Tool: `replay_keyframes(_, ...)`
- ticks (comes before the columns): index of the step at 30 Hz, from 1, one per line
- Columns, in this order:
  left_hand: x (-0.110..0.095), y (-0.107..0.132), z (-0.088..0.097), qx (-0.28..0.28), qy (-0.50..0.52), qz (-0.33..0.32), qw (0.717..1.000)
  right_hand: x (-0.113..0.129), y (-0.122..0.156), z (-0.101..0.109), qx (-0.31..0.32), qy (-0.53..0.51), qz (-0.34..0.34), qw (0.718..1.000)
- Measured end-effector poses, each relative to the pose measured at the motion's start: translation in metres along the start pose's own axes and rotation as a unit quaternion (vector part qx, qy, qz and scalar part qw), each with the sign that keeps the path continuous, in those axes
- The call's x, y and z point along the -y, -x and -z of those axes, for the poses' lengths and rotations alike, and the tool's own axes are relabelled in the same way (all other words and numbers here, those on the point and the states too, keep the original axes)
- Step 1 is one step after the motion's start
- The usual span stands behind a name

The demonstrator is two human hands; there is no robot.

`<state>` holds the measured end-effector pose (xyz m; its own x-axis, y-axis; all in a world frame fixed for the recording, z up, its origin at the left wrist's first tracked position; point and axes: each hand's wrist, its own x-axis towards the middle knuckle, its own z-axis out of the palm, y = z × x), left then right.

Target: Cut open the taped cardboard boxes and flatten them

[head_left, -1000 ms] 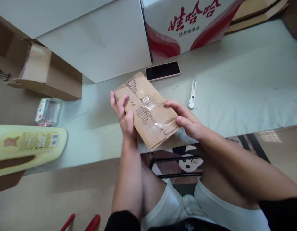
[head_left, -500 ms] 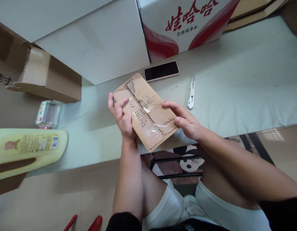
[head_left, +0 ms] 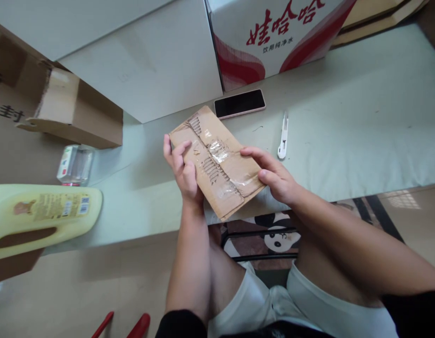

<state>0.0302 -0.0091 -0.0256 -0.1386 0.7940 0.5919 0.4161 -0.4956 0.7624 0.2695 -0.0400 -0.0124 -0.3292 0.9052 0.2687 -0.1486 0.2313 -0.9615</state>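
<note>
A flattened brown cardboard piece (head_left: 217,162), torn along its middle with clear tape stuck across it, is held up over the near edge of the pale green table (head_left: 344,136). My left hand (head_left: 182,171) grips its left edge, thumb on top and fingers curled behind. My right hand (head_left: 273,176) holds its right edge, with the fingers laid over the top and the thumb below.
A black phone (head_left: 240,103) and a small white cutter (head_left: 282,136) lie beyond the cardboard. A red-and-white printed box (head_left: 273,37) and a white box (head_left: 140,61) stand behind. At left are an open brown carton (head_left: 69,112), a clear bottle (head_left: 74,164) and a yellow jug (head_left: 37,218).
The cardboard and both hands stay almost where they were; only the view shifts slightly. My left fingers have shifted a little on the cardboard's edge.
</note>
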Motion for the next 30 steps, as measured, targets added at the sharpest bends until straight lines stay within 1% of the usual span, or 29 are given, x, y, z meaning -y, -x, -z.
replay_keyframes(8,-0.005,0.002,-0.006,-0.015,0.052,0.019,0.998,0.000,0.001,0.001,0.005,-0.003,0.013,1.000)
replay_keyframes(12,-0.007,0.002,-0.007,-0.023,0.050,0.028,0.998,-0.001,0.001,0.001,0.011,-0.001,0.018,1.000)
replay_keyframes(17,-0.009,0.000,-0.007,-0.024,0.043,0.067,0.997,-0.002,0.001,0.000,0.010,0.004,0.018,1.000)
replay_keyframes(22,-0.009,-0.002,-0.008,-0.026,0.049,0.086,0.995,0.003,0.001,-0.003,-0.014,0.038,0.049,0.998)
replay_keyframes(26,-0.011,-0.001,-0.009,-0.027,0.062,0.086,0.994,0.008,-0.001,-0.003,-0.002,0.065,0.061,0.996)
replay_keyframes(30,-0.011,0.000,-0.011,-0.020,0.083,0.089,0.992,0.007,-0.001,-0.002,0.014,0.070,0.090,0.993)
